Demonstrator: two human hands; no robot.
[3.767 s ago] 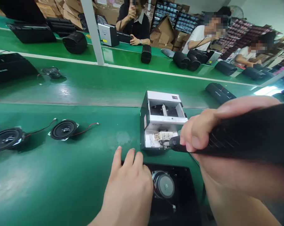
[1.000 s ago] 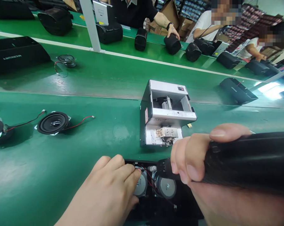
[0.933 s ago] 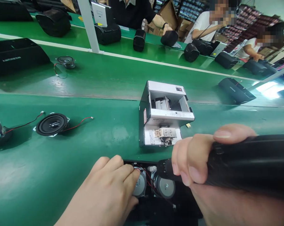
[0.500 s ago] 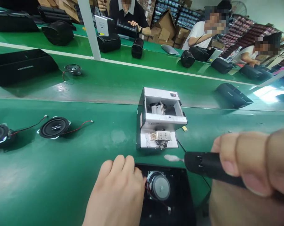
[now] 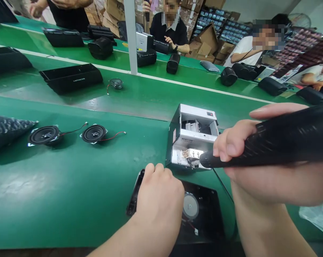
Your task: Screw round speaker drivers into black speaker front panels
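My right hand [image 5: 257,153] grips a thick black electric screwdriver [image 5: 284,137]. Its front end reaches the metal outlet of a silver-and-black screw feeder [image 5: 196,139]; the bit's exact contact is hard to see. Below the feeder lies a black speaker panel [image 5: 209,214] with a round speaker driver [image 5: 190,206] set in it, magnet side up. A thin lead with a white plug rests on the panel. My left hand [image 5: 160,203] is closed over the panel's left part, fingers curled down and their tips hidden, covering part of the driver.
Two loose speaker drivers [image 5: 94,134] with leads lie on the green bench, beside a dark bag [image 5: 9,132]. Beyond, a black speaker housing [image 5: 73,78] and a small driver [image 5: 116,84] sit near a white post [image 5: 131,35]. Several people work opposite. Clear plastic [image 5: 318,217] lies right.
My right hand has brought the screwdriver up and left to the feeder's outlet. My left hand stays at the panel, and the view has swung to the left.
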